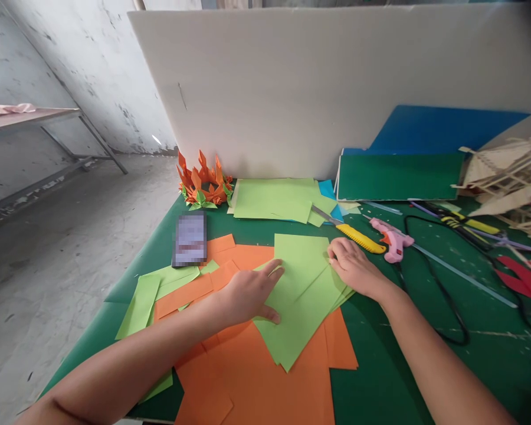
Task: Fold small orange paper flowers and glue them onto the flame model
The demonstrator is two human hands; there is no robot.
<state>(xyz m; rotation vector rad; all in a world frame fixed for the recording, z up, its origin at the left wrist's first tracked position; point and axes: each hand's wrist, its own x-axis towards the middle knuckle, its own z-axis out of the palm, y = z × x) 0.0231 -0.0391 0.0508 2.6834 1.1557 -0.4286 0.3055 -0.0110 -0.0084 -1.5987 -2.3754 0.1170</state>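
Several light green paper sheets (310, 277) lie overlapped on orange paper (265, 378) in front of me; a diagonal line crosses the top one. My left hand (252, 292) rests on their left side, thumb and fingers spread. At the upper right edge, my right hand (350, 264) has its fingers curled together on the green paper. Just beyond that hand lies a yellow utility knife (360, 238) with its blade out. A pink glue gun (393, 237) is to the right of the knife.
An orange folded-paper crown shape (203, 183) and a phone (189, 239) are at the left. Behind lie more green sheets (272, 199). A green board (398, 176) leans against a white panel (265, 88). Wooden sticks (513, 189) and a black cord (451, 339) occupy the right.
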